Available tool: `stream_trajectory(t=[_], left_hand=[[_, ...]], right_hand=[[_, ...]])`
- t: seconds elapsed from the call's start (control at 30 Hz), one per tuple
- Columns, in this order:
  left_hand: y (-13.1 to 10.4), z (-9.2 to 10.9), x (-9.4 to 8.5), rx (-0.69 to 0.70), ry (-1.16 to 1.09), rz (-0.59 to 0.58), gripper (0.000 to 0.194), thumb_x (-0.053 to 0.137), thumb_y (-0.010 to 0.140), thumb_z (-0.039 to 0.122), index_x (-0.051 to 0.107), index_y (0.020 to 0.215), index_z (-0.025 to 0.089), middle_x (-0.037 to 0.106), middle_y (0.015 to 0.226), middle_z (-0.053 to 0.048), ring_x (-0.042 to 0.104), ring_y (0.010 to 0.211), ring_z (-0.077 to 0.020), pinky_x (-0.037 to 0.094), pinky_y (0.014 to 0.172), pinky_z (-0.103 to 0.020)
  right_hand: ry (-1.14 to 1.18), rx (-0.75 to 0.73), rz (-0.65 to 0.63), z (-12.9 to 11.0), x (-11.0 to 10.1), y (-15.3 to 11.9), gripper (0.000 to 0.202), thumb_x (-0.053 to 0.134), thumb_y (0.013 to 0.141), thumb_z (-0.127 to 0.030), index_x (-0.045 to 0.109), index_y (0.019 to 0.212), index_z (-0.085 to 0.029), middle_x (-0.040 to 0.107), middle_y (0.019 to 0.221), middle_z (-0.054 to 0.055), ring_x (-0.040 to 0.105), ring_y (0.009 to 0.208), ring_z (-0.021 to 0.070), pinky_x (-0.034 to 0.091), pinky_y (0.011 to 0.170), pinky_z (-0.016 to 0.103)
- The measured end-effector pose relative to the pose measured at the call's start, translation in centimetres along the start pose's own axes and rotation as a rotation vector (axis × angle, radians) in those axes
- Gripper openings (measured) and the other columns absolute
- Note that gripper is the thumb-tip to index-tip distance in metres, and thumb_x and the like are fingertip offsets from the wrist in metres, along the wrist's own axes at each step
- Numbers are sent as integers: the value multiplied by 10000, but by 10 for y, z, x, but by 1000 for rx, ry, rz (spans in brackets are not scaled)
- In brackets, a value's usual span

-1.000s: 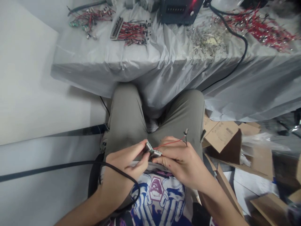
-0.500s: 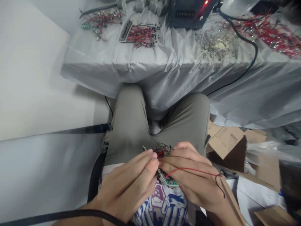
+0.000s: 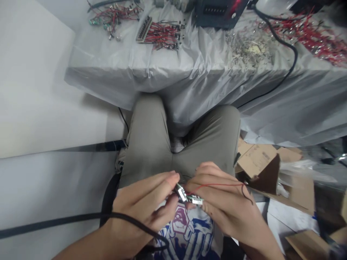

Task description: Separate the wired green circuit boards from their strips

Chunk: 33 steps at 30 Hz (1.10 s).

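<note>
Over my lap, my left hand (image 3: 148, 202) pinches a small circuit board piece (image 3: 181, 193) with a white connector on its end. My right hand (image 3: 221, 193) has its fingers closed on a green circuit board (image 3: 196, 199), which shows a similar white part at its near edge. The two pieces sit at an angle, close together; whether they are still joined I cannot tell. A thin red wire (image 3: 217, 185) runs from the board across the back of my right hand and ends in a black lead. My fingers hide most of both boards.
On the plastic-covered table (image 3: 168, 68) lie a board strip with red and black wires (image 3: 162, 34), a wire bundle (image 3: 115, 18), clipped metal bits (image 3: 249, 50) and a red wire pile (image 3: 317, 39). A dark box (image 3: 217, 14) stands behind. Cardboard (image 3: 257, 159) lies right; a black cable (image 3: 81, 218) crosses my left forearm.
Both hands have turned the boards, so white connectors now face me and the pieces stand at an angle. The black cable over my left arm has shifted upward in view.
</note>
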<state>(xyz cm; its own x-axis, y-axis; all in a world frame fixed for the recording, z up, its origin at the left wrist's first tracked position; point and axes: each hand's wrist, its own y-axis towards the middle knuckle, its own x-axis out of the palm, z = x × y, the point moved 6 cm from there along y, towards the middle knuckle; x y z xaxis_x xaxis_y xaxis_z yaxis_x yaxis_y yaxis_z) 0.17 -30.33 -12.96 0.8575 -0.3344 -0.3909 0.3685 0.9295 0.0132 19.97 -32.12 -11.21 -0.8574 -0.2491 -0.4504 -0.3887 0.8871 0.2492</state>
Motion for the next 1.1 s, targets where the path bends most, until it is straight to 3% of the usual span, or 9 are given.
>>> stream_trajectory(t=[0.1,0.27,0.4,0.5,0.67,0.8,0.97,1.1], left_hand=[[5,-4,3,-26,35,1,372,828,929,164,788,1241,362,857,1160,45,821,981,-153,636,905,-213],[20,-19,9,-235,-38,-51,223,858,879,259,836,1090,327,876,1039,29,839,905,-192,664,856,-258],[27,-29,15,-413,-168,-179,337,900,790,309,843,1119,260,887,980,-17,856,850,-234,696,768,-290],[26,-33,19,-493,-200,-222,391,869,804,328,832,1180,227,887,1023,-43,860,900,-249,698,800,-309],[23,-34,24,-549,-214,-278,362,800,854,313,835,1209,252,884,1050,-20,850,954,-237,673,852,-309],[23,-35,25,-582,-245,-325,355,773,878,304,830,1223,243,879,1083,-34,839,999,-251,659,872,-332],[22,-36,26,-598,-316,-310,307,802,855,282,822,1155,219,871,1011,-41,826,944,-239,642,866,-330],[20,-39,28,-615,-397,-273,246,841,818,268,798,1048,190,861,939,-45,812,877,-216,635,808,-300]], right_hand=[[120,128,25,8,3,2,64,724,1058,-202,780,1038,-178,783,951,42,662,917,194,505,889,376],[304,390,-14,29,7,0,230,753,1050,-286,729,835,-210,653,733,-51,559,726,125,442,704,273],[448,569,-12,43,8,-5,308,792,1015,-398,720,797,-192,577,719,-48,500,700,117,396,630,247],[536,640,-3,50,11,-7,314,813,991,-429,729,824,-176,583,741,-40,493,709,115,394,631,234],[625,672,1,57,17,-8,314,825,973,-440,746,847,-163,585,747,-34,483,710,113,412,644,224],[668,668,-16,62,19,-8,291,823,974,-443,782,898,-166,668,812,-13,541,738,118,452,674,224],[674,651,-41,64,22,-9,341,803,979,-495,790,911,-161,696,804,-1,580,716,132,489,665,247],[574,617,-28,61,19,-10,239,778,1016,-424,791,969,-190,731,859,-1,637,787,151,510,716,266]])
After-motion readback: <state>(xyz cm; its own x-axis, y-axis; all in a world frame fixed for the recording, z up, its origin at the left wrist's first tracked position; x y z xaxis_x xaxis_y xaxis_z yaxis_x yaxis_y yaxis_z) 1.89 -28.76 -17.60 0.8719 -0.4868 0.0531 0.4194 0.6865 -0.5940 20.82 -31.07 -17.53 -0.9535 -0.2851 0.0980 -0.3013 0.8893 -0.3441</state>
